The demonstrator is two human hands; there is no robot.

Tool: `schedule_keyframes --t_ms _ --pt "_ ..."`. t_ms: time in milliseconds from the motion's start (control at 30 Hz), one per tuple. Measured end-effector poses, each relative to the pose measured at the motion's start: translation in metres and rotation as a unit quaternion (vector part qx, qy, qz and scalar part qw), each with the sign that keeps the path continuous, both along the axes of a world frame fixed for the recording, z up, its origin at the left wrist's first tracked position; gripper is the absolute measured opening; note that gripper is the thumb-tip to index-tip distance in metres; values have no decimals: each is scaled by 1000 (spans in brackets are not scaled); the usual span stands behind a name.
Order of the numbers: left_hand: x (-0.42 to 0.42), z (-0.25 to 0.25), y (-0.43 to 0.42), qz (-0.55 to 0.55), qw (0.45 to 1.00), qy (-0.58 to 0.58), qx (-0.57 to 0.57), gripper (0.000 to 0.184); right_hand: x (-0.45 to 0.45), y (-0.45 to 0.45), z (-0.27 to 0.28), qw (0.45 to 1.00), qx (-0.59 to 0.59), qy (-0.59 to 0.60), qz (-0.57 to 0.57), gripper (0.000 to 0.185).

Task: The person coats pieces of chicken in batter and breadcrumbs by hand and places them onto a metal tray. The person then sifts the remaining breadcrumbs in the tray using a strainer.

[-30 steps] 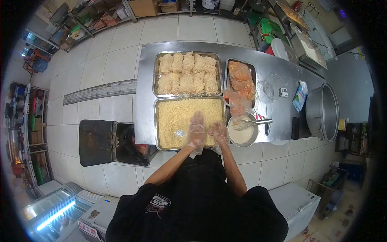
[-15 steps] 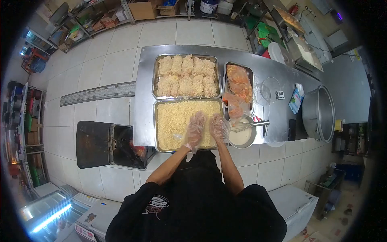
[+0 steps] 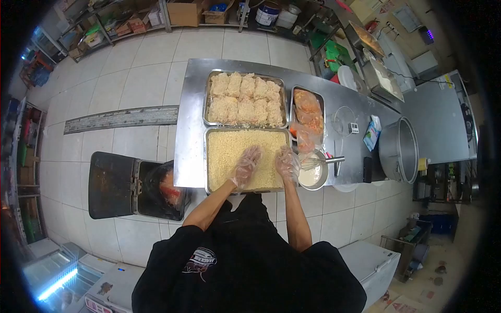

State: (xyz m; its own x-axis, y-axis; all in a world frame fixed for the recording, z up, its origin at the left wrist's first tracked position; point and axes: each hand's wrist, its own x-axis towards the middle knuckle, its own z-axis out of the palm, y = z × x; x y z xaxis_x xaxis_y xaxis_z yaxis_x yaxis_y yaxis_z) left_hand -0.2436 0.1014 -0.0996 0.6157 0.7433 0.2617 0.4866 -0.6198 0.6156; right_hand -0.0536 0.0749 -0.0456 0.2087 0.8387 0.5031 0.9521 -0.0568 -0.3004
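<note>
My left hand (image 3: 246, 166), in a clear plastic glove, lies over the pale crumbs (image 3: 222, 148) with its fingers stretched forward. My right hand (image 3: 287, 164), gloved the same way, is at the right side of the crumb tray (image 3: 206, 156), fingers extended and holding nothing I can see. Just beyond this tray stands a second metal tray (image 3: 206, 107) with several crumb-coated pieces (image 3: 245, 99) in two rows. Right beside my right hand is a metal bowl (image 3: 324, 180) of white batter (image 3: 309, 177), with a whisk (image 3: 326, 161) lying across it.
A tray (image 3: 323, 104) with bagged orange-red food (image 3: 309, 112) stands right of the coated pieces. Farther right are a sieve (image 3: 344, 120), a small timer (image 3: 354, 128), a packet (image 3: 372, 133) and a large pot (image 3: 399, 148). An open black bin (image 3: 112, 185) stands left of the table.
My left hand has moved left over the crumbs, widening the gap between my hands. My right hand stays near the tray's right side. The whole view has shifted slightly.
</note>
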Motion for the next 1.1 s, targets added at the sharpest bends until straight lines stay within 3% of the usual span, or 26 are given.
schedule_keyframes --t_ms 67,100,200,233,267,300,333,367,400,433,467,600,667,700,733,767,800,867,933,1000,1033,1067,1100 --pt "-10 25 -12 -7 986 150 76 56 2 -6 -19 995 -2 -100 -7 20" --pt "-13 24 -11 -4 986 146 78 56 1 -6 -17 991 -1 -135 -8 21" --pt "-18 7 -6 -51 984 143 97 60 -24 5 20 988 -157 3 -10 24" --pt "-19 9 -4 -109 976 -155 -109 59 -33 12 13 961 -266 15 -68 36" --pt "-24 10 -6 -128 922 -298 -211 59 -40 14 7 919 -372 26 -124 48" --pt "-30 21 -8 -151 836 -435 -297 59 -45 18 5 921 -370 23 -122 48" --pt "-52 69 -12 -33 992 -59 -103 62 -51 23 3 919 -363 112 -109 54" --pt "-72 98 -22 91 933 332 108 64 -57 21 1 907 -358 201 -96 59" --pt "-87 98 -30 90 933 334 104 64 -58 17 -1 905 -362 202 -96 59" --pt "-103 97 -34 121 980 150 47 67 -55 19 1 880 -382 276 -66 62" --pt "-115 97 -36 149 988 -40 -8 71 -52 23 2 848 -398 348 -35 64" --pt "-141 117 -56 169 982 -47 -65 82 -49 28 16 846 -456 277 -10 53" --pt "-143 109 -61 174 983 -8 -60 82 -34 33 -22 914 -361 187 -11 41" --pt "-143 104 -61 174 983 -9 -61 82 -31 33 -19 913 -362 186 -11 41" --pt "-143 99 -60 199 967 158 35 79 -28 33 -15 918 -337 210 15 38" --pt "-141 95 -61 215 914 318 129 76 -25 33 -12 920 -313 233 41 35" --pt "-138 89 -63 222 828 467 218 74 -21 32 -13 920 -315 232 38 35" --pt "-130 76 -56 206 879 390 179 68 -17 38 -16 928 -342 141 49 29" --pt "-119 59 -52 177 932 292 124 62 9 51 -100 923 -357 103 101 23" --pt "-103 38 -53 146 954 243 94 57 13 48 -115 915 -369 65 151 17" --pt "-96 23 -55 133 959 234 85 54 0 38 -86 896 -330 278 109 13" --pt "-91 7 -58 120 963 227 81 52 -10 28 -59 832 -275 478 62 10" --pt "-86 -12 -60 105 961 238 95 49 -12 23 -41 831 -276 479 62 10"
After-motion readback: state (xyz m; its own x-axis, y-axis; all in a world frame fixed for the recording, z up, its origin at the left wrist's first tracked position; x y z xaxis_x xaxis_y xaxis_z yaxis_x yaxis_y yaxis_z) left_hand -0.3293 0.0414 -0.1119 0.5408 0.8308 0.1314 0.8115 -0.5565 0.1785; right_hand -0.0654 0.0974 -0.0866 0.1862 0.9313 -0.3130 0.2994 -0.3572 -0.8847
